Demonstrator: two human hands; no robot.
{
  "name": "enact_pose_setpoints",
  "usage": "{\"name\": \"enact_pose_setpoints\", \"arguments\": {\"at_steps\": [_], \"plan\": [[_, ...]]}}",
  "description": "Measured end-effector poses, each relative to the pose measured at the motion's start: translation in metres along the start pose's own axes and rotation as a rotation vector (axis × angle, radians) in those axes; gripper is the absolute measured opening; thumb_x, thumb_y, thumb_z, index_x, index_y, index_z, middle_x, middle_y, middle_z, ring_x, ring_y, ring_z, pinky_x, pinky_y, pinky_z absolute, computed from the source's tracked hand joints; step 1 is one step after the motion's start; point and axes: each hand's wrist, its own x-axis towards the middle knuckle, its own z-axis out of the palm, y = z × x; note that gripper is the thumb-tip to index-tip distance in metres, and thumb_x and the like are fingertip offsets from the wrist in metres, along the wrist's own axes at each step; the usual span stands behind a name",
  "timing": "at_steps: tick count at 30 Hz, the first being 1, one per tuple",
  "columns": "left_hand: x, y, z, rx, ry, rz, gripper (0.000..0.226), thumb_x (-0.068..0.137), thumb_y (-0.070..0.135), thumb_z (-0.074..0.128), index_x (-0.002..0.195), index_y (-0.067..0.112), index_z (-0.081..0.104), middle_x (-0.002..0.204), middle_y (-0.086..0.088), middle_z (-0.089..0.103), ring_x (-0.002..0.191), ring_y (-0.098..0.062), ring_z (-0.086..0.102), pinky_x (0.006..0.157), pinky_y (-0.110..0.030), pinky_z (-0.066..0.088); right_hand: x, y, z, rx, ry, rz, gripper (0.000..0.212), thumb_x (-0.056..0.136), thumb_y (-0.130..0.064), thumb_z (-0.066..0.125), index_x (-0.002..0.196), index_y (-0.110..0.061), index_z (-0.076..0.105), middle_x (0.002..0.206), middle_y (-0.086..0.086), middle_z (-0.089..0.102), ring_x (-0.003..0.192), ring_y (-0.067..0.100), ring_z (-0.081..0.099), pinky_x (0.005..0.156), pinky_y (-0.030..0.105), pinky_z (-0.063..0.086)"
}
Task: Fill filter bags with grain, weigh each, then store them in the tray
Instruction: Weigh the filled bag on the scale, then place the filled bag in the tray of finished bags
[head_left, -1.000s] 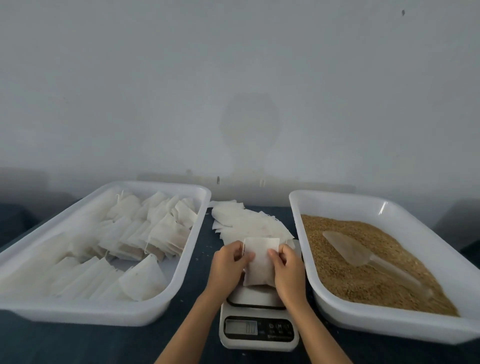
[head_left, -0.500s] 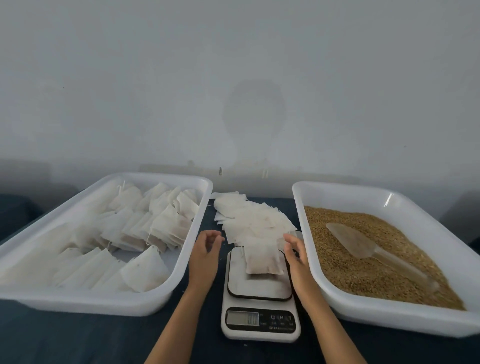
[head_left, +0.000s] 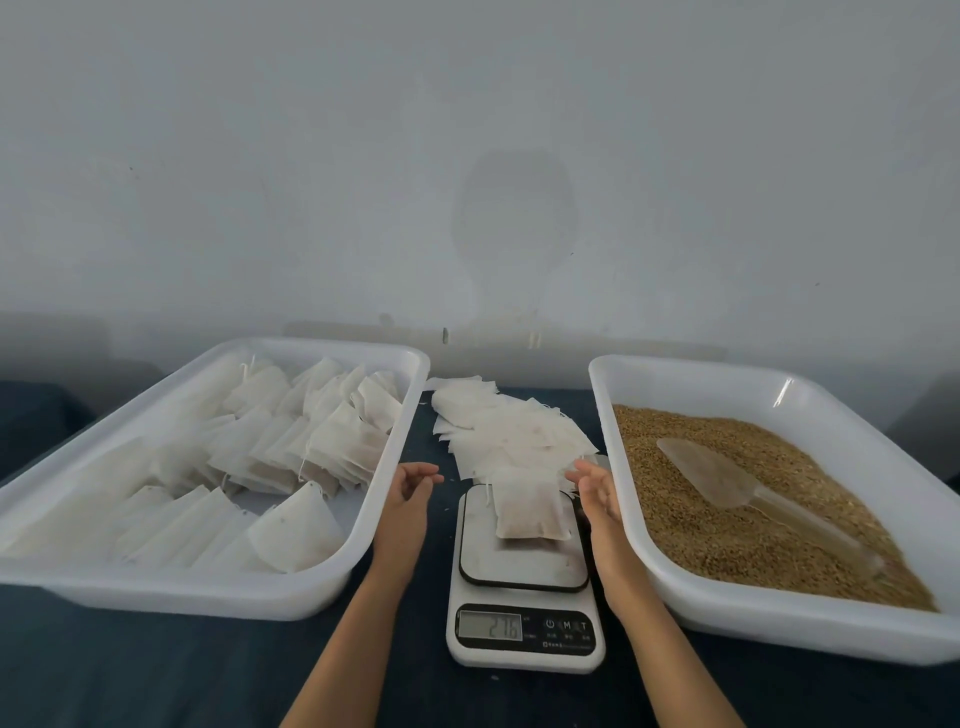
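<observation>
My hands, left hand (head_left: 410, 491) and right hand (head_left: 597, 493), hover open beside the filled bag (head_left: 527, 506) on the scale (head_left: 524, 613); left tray (head_left: 208, 592) holds bags, right tray (head_left: 779, 629) grain (head_left: 727, 519).

A filled filter bag (head_left: 529, 503) lies on the scale (head_left: 524, 597) between both relaxed hands.

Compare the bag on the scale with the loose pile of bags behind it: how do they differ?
The bag on the scale looks plump and tan-tinted, as if filled; the pile of bags lies flat, thin and paler. The bag on the scale rests alone on the scale platform, while the pile of bags is fanned overlapping on the dark tabletop. Neither is held: left hand and right hand are open beside the scale. Both are white, roughly square filter bags.
</observation>
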Motion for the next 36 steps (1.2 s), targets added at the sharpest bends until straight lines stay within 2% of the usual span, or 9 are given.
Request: {"name": "enact_pose_setpoints", "arguments": {"at_steps": [5, 9, 11, 13, 18, 23, 28, 33, 36], "plan": [[-0.001, 0.001, 0.000, 0.010, -0.011, 0.002, 0.022, 0.091, -0.003, 0.048, 0.088, 0.016, 0.059, 0.088, -0.001, 0.065, 0.086, -0.004, 0.059, 0.078, -0.016, 0.042, 0.000, 0.000, -0.001, -0.001, 0.011, -0.013, 0.029, 0.096, -0.009, 0.044, 0.119, 0.003, 0.054, 0.114, 0.017, 0.062, 0.099, 0.009, 0.058, 0.079, 0.010, 0.043], [-0.002, 0.002, 0.001, 0.022, -0.018, 0.004, 0.019, 0.091, -0.004, 0.048, 0.092, 0.011, 0.059, 0.088, -0.002, 0.065, 0.085, -0.005, 0.059, 0.077, -0.016, 0.042, 0.000, -0.001, 0.000, 0.011, 0.006, -0.014, 0.027, 0.095, -0.007, 0.044, 0.117, 0.004, 0.055, 0.114, 0.019, 0.062, 0.110, 0.024, 0.058, 0.080, 0.011, 0.044], [-0.002, 0.003, 0.001, 0.032, -0.026, 0.006, 0.018, 0.091, -0.004, 0.048, 0.093, 0.009, 0.060, 0.089, -0.003, 0.065, 0.087, -0.007, 0.059, 0.078, -0.016, 0.043, 0.000, -0.007, 0.004, 0.051, 0.010, -0.024, 0.028, 0.094, -0.020, 0.051, 0.111, 0.001, 0.056, 0.109, 0.020, 0.063, 0.105, 0.016, 0.061, 0.079, 0.009, 0.045], [-0.003, 0.004, 0.001, 0.043, -0.031, 0.011, 0.018, 0.091, -0.004, 0.048, 0.093, 0.009, 0.060, 0.089, -0.003, 0.065, 0.087, -0.008, 0.059, 0.077, -0.014, 0.043, 0.002, -0.011, 0.005, 0.051, 0.033, -0.043, 0.056, 0.081, -0.052, 0.060, 0.107, -0.002, 0.054, 0.097, 0.015, 0.064, 0.092, 0.003, 0.064, 0.079, 0.010, 0.046], [-0.002, 0.010, 0.008, 0.203, -0.187, 0.051, 0.012, 0.091, 0.005, 0.054, 0.096, 0.015, 0.058, 0.094, 0.003, 0.065, 0.093, -0.012, 0.060, 0.077, -0.012, 0.042, 0.005, -0.002, 0.004, -0.040, 0.018, -0.004, 0.024, 0.093, 0.002, 0.048, 0.116, 0.004, 0.054, 0.113, 0.017, 0.061, 0.114, 0.027, 0.055, 0.085, 0.014, 0.045], [0.005, 0.027, 0.030, 0.448, -0.442, -0.084, 0.048, 0.085, 0.041, 0.064, 0.121, 0.020, 0.042, 0.113, 0.000, 0.060, 0.106, -0.016, 0.058, 0.089, -0.025, 0.044, 0.019, -0.006, 0.018, -0.267, -0.021, 0.090, 0.027, 0.092, -0.004, 0.052, 0.118, -0.009, 0.050, 0.111, 0.007, 0.058, 0.102, 0.017, 0.054, 0.085, 0.024, 0.039], [0.010, 0.044, 0.049, 0.730, -0.549, -0.131, 0.071, 0.077, 0.040, 0.072, 0.130, 0.016, 0.030, 0.120, -0.006, 0.051, 0.111, -0.021, 0.050, 0.090, -0.029, 0.040, 0.026, -0.010, 0.030, -0.469, 0.055, 0.166, 0.031, 0.087, 0.000, 0.052, 0.118, -0.007, 0.049, 0.104, 0.009, 0.059, 0.089, 0.017, 0.053, 0.082, 0.028, 0.044], [0.001, 0.062, 0.055, 0.862, -0.422, 0.031, 0.054, 0.077, 0.031, 0.073, 0.119, 0.020, 0.041, 0.100, 0.000, 0.059, 0.090, -0.017, 0.055, 0.075, -0.028, 0.043, 0.020, -0.032, 0.039, -0.505, 0.159, -0.014, 0.021, 0.086, 0.001, 0.058, 0.105, -0.008, 0.057, 0.094, 0.003, 0.063, 0.084, 0.016, 0.058, 0.075, 0.028, 0.047], [-0.003, 0.083, 0.045, 0.778, -0.315, 0.146, 0.010, 0.082, 0.026, 0.065, 0.083, 0.022, 0.056, 0.079, 0.004, 0.060, 0.067, -0.011, 0.049, 0.057, -0.022, 0.036, 0.021, -0.057, 0.051, -0.492, 0.254, -0.213, 0.014, 0.084, -0.002, 0.063, 0.095, -0.009, 0.060, 0.081, -0.005, 0.058, 0.074, 0.014, 0.056, 0.063, 0.021, 0.039]]}}
